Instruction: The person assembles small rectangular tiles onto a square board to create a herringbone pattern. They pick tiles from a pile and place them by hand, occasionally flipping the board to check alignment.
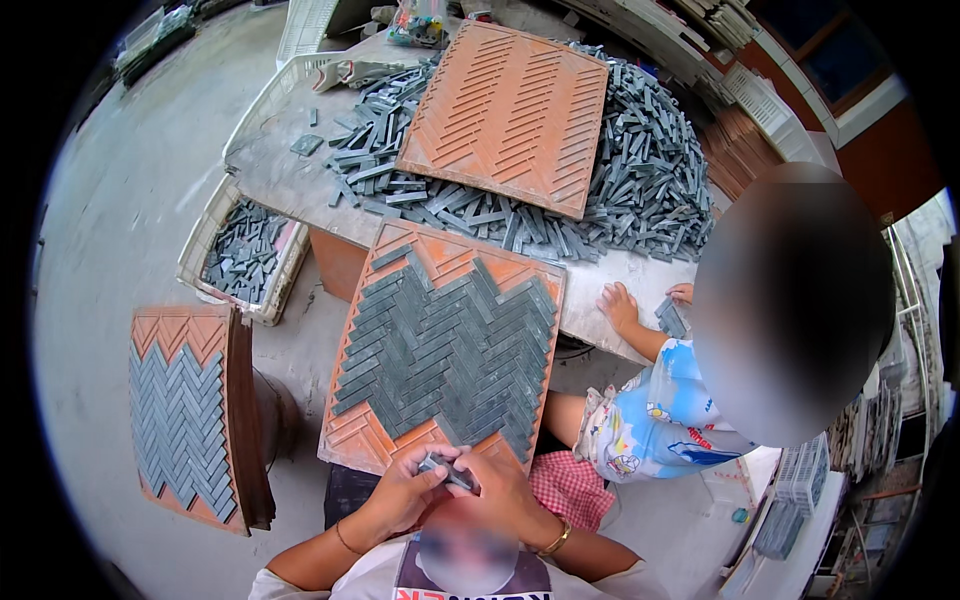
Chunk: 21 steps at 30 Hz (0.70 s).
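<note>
My left hand [405, 492] and my right hand [500, 492] meet low in the middle, closed around a few small grey stone strips [452, 474]. Their fingers hide part of the strips, so I cannot tell exactly how many there are. Just beyond my hands, an orange grooved tray [348, 432] leans between my lap and the table. Dark grey strip tiles [440, 345] fill most of it in a herringbone pattern. Bare orange grooves show along its near edge and in patches at its far edge.
An empty-grooved orange tray [510, 115] lies on a heap of loose strips [650, 160] on the table [270, 170]. A crate of strips [245, 250] stands left, near a tray stack [180, 420] topped with tiles. At right, another person [650, 400] touches the table and some strips.
</note>
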Motion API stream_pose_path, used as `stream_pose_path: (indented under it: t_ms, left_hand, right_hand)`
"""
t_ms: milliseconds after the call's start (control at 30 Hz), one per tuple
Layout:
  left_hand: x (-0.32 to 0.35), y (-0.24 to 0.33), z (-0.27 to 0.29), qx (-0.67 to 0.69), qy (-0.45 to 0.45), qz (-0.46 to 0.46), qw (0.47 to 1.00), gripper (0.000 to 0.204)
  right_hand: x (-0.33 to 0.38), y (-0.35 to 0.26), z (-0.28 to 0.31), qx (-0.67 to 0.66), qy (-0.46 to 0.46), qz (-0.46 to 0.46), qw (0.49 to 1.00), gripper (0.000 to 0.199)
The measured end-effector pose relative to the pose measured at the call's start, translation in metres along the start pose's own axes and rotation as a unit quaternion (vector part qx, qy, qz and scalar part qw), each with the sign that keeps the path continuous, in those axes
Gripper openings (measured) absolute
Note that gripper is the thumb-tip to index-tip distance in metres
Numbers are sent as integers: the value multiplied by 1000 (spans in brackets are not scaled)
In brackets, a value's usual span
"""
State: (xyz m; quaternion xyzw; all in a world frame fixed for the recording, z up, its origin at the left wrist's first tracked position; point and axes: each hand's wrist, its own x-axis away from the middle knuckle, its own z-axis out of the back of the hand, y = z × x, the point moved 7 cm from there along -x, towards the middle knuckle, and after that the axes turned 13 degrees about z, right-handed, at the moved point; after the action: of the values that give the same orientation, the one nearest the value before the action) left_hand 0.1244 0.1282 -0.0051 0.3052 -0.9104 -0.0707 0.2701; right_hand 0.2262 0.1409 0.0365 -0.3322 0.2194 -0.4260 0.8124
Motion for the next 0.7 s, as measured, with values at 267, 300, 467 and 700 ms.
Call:
stream_pose_path:
  t_ms: [267, 300, 467, 700]
  left_hand:
    - [-12, 29, -7, -8, 32, -34, 999, 42]
    - [-12, 33, -2, -12, 51, -43, 998, 44]
    - [-2, 88, 13, -262, 98, -171, 945, 37]
    - [-24, 233, -2, -625, 332, -436, 557, 10]
  right_hand:
    - [-25, 48, -2, -277, 43, -56, 958, 24]
    - [-39, 56, 14, -276, 49, -69, 957, 23]
    - [-90, 142, 144, 24, 267, -84, 960, 21]
    - [-85, 233, 210, 224, 316, -205, 899, 25]
